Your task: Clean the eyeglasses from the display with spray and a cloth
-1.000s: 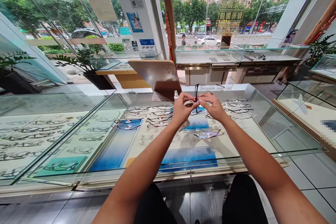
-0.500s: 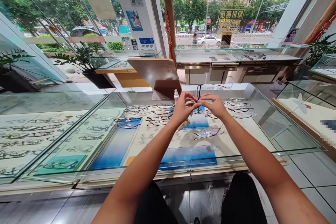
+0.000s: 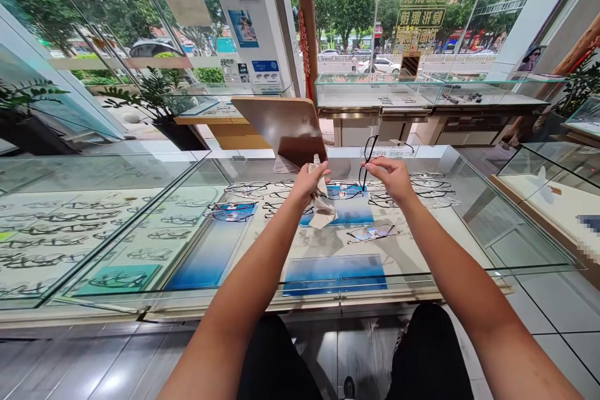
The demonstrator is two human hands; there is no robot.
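Note:
My left hand (image 3: 307,184) is closed on a crumpled pale cleaning cloth (image 3: 323,215), which hangs below the fingers. Just behind that hand shows the white top of a small bottle (image 3: 316,157); whether the hand touches it I cannot tell. Between the fingertips of my right hand (image 3: 394,177), a pair of dark-framed eyeglasses (image 3: 370,149) is held up on end, one temple pointing away to the right. Both hands are above the glass display case, apart from each other. Beneath them several eyeglasses (image 3: 374,234) lie in rows.
The glass case (image 3: 422,276) spans the area before my knees, with blue panels (image 3: 335,274) inside. A brown board (image 3: 285,128) leans at its far side. More display cases stand left, right and by the window, with potted plants (image 3: 159,100) at the left.
My hands have separated. The left has drawn left with the cloth, off the eyeglasses. The right has moved slightly right, still holding the eyeglasses.

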